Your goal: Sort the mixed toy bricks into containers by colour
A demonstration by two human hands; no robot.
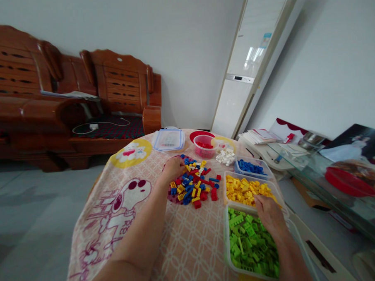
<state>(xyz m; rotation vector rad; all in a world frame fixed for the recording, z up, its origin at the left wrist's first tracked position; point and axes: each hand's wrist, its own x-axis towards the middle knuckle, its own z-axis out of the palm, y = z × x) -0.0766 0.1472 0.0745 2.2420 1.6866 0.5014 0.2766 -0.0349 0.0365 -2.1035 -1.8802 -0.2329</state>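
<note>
My left hand reaches to the left edge of a mixed pile of toy building bricks in red, blue, yellow and white. Its fingertips are pinched among the bricks, and what they hold, if anything, is hidden. Over the near right part of a clear tub of yellow bricks is my right hand. The fingers there are drawn together and point down at the yellow bricks; whether a brick is between them I cannot make out. Below that wrist stands a tub of green bricks.
Beyond the yellow tub is a tub of blue bricks. White bricks lie heaped beside a round tub of red bricks. A clear lid lies at the cloth-covered table's far edge. A glass shelf stands on the right.
</note>
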